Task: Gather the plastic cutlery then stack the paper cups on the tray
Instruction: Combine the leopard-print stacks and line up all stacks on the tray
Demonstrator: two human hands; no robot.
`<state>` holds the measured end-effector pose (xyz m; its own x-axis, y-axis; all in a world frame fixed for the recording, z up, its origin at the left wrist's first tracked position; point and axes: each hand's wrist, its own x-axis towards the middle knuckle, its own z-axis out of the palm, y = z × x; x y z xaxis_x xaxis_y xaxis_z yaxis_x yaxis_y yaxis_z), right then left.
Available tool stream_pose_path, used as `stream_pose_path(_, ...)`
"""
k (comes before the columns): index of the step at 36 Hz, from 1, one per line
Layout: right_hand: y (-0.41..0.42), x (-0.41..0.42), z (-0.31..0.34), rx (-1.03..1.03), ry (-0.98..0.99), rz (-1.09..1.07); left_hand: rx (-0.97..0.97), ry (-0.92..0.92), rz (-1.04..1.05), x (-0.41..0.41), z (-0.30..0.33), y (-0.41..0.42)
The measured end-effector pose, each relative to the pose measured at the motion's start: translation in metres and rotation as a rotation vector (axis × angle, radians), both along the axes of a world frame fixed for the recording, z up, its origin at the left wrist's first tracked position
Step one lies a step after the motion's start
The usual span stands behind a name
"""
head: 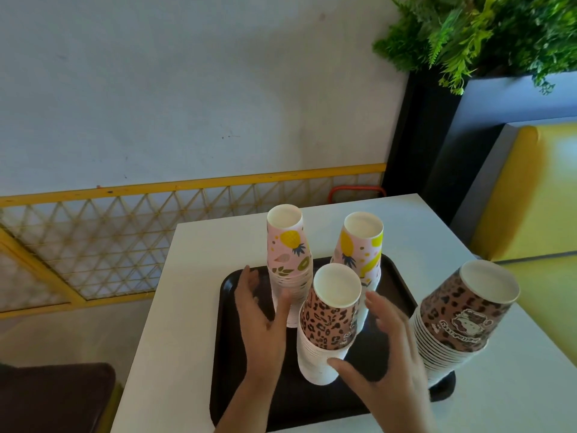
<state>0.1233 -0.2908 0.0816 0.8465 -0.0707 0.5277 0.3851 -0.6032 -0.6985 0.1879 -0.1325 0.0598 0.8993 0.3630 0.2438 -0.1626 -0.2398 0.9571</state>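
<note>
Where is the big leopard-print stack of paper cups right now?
The big leopard-print stack of upside-down paper cups stands at the right edge of the black plastic tray, right of the person's right hand.

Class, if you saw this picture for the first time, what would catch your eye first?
Four tall stacks of upturned paper cups on a black tray: two pineapple-print stacks at the back, two leopard-print ones nearer. Both hands, left hand and right hand, flank the front middle stack.

Four upturned cup stacks [331, 323] crowd the tray [228, 339]; bare table [175, 307] lies left.
</note>
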Motion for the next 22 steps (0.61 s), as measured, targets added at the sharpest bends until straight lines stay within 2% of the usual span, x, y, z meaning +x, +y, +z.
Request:
stream_pose_path(2, -0.009, -0.01, 0.016, -0.023, -0.163, -0.047, 0.033, -0.091, 0.038, -0.023, 0.002, -0.007)
stream_pose_path(5, -0.025, -0.024, 0.03, -0.028, -0.37, -0.187, 0.083, -0.143, -0.054, -0.047, 0.002, -0.017)
stream_pose_path(10, -0.053, -0.022, 0.031, 0.096, -0.411, -0.472, 0.233, -0.06, -0.198, -0.056, -0.002, -0.034)
stream_pose_path(12, -0.066, -0.017, 0.022, 0.166, -0.31, -0.491, 0.223, -0.009, -0.227, -0.054, -0.003, -0.039)
stream_pose_path(17, -0.093, -0.001, -0.016, 0.371, 0.171, -0.367, 0.177, 0.058, -0.229, -0.047, -0.001, -0.044)
stream_pose_path(22, -0.086, 0.002, -0.024, 0.453, 0.311, -0.314, 0.21, 0.096, -0.173, -0.044, 0.001, -0.044)
